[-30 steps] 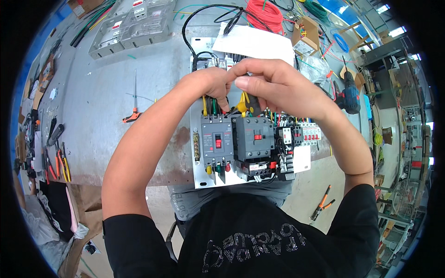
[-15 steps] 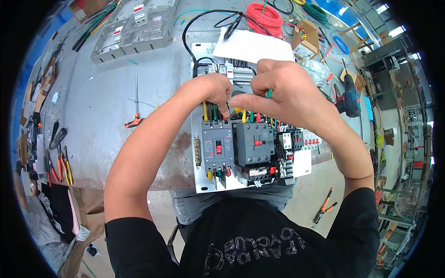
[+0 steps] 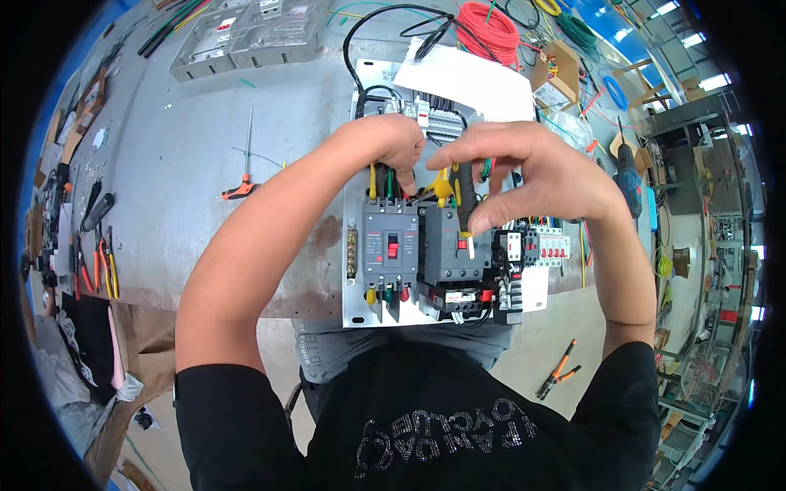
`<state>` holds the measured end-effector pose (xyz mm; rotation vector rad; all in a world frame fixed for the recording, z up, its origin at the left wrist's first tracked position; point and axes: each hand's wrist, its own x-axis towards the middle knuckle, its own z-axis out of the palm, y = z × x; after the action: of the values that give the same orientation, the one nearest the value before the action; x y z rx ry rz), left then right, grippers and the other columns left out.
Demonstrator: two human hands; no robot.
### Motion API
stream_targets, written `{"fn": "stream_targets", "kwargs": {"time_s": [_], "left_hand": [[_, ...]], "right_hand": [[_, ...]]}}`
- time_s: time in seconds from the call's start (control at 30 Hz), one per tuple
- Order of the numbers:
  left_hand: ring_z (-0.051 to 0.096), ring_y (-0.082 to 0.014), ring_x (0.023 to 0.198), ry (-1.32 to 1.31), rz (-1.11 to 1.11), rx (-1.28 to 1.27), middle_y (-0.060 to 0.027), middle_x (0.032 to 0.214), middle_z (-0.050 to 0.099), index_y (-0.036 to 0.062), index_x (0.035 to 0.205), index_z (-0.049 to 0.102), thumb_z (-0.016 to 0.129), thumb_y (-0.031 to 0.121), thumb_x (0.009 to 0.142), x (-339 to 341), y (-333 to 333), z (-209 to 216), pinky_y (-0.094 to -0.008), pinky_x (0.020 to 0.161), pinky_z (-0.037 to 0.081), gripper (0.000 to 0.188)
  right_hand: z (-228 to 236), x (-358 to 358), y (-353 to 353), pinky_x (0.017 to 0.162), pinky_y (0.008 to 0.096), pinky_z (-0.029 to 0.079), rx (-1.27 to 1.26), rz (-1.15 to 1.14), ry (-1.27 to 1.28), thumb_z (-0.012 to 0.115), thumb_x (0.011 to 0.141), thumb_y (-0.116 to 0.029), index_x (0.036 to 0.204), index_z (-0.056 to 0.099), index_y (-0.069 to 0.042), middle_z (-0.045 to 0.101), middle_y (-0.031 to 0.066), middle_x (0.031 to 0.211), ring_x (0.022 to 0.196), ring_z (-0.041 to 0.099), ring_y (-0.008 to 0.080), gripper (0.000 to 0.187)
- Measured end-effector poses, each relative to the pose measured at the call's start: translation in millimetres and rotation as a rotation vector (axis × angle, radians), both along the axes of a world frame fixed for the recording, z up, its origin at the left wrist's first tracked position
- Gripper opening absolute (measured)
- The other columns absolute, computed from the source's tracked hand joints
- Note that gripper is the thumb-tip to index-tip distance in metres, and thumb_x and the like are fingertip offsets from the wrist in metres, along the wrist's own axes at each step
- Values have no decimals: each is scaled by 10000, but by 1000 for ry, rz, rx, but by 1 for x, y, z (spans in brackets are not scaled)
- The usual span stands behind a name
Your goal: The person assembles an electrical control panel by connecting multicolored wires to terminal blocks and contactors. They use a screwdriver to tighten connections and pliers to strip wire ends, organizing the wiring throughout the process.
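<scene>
My left hand (image 3: pixel 397 143) is bent down with curled fingers among the wires above the grey circuit breaker (image 3: pixel 390 245); its fingertips are close to the red-sleeved wire, and what they grip is hidden. My right hand (image 3: pixel 536 172) holds a black and yellow screwdriver (image 3: pixel 463 196) with a crosswise handle, between thumb and fingers. Its thin shaft points left, toward the breaker's upper terminals. Below that handle sits a grey contactor (image 3: pixel 449 266). Both devices are fixed on a white mounting plate (image 3: pixel 354 309), which overhangs the table's near edge.
On the grey table (image 3: pixel 196 164) lies an orange-handled T-shaped driver (image 3: pixel 241 190). White paper (image 3: pixel 467 78) covers part of the plate's far side. A red wire coil (image 3: pixel 489 33), an open carton (image 3: pixel 557 74) and a cordless drill (image 3: pixel 627 180) are farther right. Orange-handled pliers (image 3: pixel 559 372) appear at lower right.
My right hand has opened out from a tight curl and turned, so the screwdriver's handle now shows. My left hand stays by the breaker's wires. The whole view has shifted slightly.
</scene>
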<state>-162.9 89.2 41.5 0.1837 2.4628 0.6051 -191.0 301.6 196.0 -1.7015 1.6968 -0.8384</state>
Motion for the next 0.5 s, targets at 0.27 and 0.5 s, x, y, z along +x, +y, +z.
{"fn": "stream_targets", "kwargs": {"time_s": [0.27, 0.5], "left_hand": [[739, -280, 1012, -60, 83, 91, -118, 1075, 787, 67, 1100, 787, 1035, 370, 638, -3, -9, -21, -419, 870, 587, 605], [740, -264, 949, 27, 50, 50, -77, 985, 779, 86, 1044, 791, 1040, 367, 617, 4, -2, -5, -414, 825, 587, 569]], "right_hand": [[-15, 27, -16, 561, 291, 420, -145, -299, 324, 801, 959, -109, 1430, 646, -74, 577, 32, 707, 611, 544, 93, 497], [8, 3, -2, 639, 273, 517, 252, -113, -239, 919, 820, -71, 1502, 662, -147, 619, -24, 832, 717, 607, 70, 732]]}}
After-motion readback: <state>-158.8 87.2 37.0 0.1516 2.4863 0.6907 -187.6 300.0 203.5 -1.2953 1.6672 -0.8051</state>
